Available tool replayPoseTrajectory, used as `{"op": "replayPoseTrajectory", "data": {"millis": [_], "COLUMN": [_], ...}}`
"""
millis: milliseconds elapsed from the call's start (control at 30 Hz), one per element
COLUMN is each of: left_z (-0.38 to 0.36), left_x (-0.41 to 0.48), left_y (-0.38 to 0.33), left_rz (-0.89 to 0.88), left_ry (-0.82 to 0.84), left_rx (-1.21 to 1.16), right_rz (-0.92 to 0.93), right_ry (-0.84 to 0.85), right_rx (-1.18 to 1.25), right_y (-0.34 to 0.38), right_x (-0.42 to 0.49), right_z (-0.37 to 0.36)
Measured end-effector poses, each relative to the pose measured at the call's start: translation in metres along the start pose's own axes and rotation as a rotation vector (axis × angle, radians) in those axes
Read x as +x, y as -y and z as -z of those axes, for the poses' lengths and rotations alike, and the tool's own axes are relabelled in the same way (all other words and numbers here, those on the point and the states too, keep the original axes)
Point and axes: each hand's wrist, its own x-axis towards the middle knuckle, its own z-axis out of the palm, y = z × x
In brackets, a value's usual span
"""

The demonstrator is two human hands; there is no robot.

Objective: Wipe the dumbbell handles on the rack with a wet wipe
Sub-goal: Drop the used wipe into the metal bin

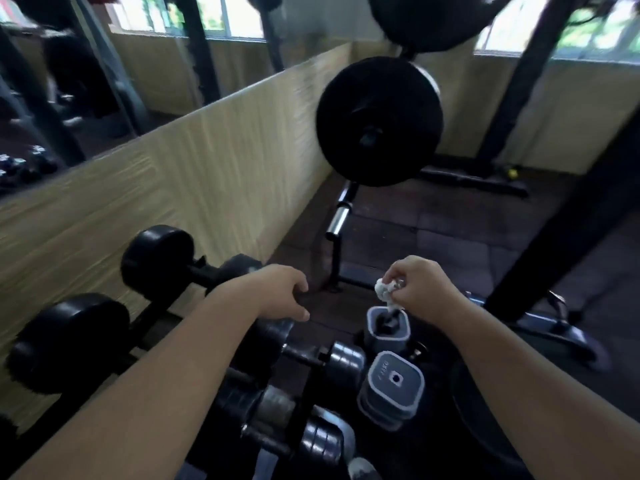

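My right hand (420,287) pinches a crumpled white wet wipe (383,289) just above a grey square-ended dumbbell (388,325) that stands on end. My left hand (277,292) hovers with loosely curled fingers over the black dumbbells (311,358) on the rack (145,320) and holds nothing. Several round black dumbbells lie on the rack at the left and below my arms, and a metal handle (275,405) shows between two of the heads. A second grey square dumbbell (393,386) stands closer to me.
A loaded barbell with a large black plate (379,121) hangs ahead on a stand (337,237). A yellow-panelled wall (207,174) with a mirror above runs along the left. Black machine frames (554,258) stand at the right on dark rubber floor tiles.
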Motion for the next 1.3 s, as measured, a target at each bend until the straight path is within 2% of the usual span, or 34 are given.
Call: {"op": "replayPoseTrajectory", "data": {"millis": [200, 467, 933, 1300], "left_z": [-0.021, -0.056, -0.118, -0.178], "left_x": [0.031, 0.046, 0.081, 0.108], "left_y": [-0.069, -0.18, -0.371, -0.545], "left_rz": [-0.23, -0.532, -0.822, -0.967], "left_ry": [0.046, 0.097, 0.222, 0.327], "left_rx": [0.12, 0.26, 0.43, 0.517], "right_rz": [-0.235, -0.477, -0.768, -0.991], "right_ry": [-0.153, -0.32, -0.406, -0.591], "right_rx": [-0.043, 0.069, -0.061, 0.015], "right_y": [-0.049, -0.088, -0.209, -0.342], "right_x": [-0.078, -0.185, -0.296, -0.372], "right_z": [0.029, 0.062, 0.117, 0.159]}}
